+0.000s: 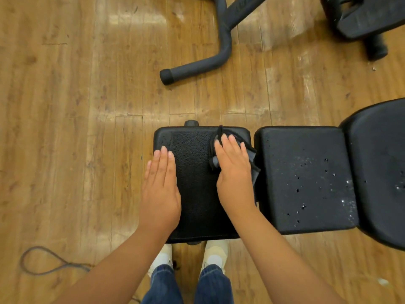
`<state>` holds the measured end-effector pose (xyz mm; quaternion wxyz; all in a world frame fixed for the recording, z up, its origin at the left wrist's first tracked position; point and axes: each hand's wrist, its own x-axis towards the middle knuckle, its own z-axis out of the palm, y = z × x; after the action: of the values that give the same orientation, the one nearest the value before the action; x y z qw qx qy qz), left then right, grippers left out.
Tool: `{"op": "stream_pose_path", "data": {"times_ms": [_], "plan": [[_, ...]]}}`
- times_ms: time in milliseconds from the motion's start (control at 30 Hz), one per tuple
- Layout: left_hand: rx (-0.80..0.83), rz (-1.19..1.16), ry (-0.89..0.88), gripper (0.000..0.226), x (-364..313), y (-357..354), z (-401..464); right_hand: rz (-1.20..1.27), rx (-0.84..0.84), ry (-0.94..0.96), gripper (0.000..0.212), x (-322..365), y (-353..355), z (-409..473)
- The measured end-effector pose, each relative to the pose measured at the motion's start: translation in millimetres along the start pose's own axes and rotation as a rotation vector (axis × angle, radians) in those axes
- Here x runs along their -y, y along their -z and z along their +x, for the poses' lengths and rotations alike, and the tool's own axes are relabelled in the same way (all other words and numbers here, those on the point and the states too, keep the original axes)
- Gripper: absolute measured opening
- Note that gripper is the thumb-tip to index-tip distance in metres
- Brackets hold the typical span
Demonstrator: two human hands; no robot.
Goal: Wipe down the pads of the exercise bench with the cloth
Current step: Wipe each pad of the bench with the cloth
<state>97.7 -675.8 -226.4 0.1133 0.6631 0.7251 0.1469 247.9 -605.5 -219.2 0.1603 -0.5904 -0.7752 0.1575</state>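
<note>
The exercise bench has three black pads in a row. My left hand [161,189] lies flat, fingers together, on the left edge of the leftmost pad [195,183]. On the right part of that same pad my right hand [235,172] presses flat on a dark grey cloth [254,165], which is bunched and sticks out past my fingers and toward the gap. The middle pad [306,181] is worn, with small holes and white specks. Only part of the third pad [379,172] shows at the right edge.
Wooden plank floor [76,128] lies all around. A curved black tube leg [197,66] of other equipment rests on the floor beyond the bench, with more black gear [368,20] at top right. A grey cord loop [48,262] lies at lower left. My feet stand beneath the pad.
</note>
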Motion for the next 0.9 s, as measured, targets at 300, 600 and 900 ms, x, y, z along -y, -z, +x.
{"op": "stream_pose_path", "data": {"times_ms": [300,600,900], "plan": [[-0.01,0.02,0.006,0.051,-1,0,1,0.079,-0.016,-0.046,0.052,-4,6,41],[-0.011,0.009,0.0,0.051,0,0,-2,0.082,0.014,0.005,0.052,-13,10,-53],[-0.003,0.005,-0.006,0.051,1,1,-1,0.074,0.087,-0.053,0.048,-3,16,-156]]}}
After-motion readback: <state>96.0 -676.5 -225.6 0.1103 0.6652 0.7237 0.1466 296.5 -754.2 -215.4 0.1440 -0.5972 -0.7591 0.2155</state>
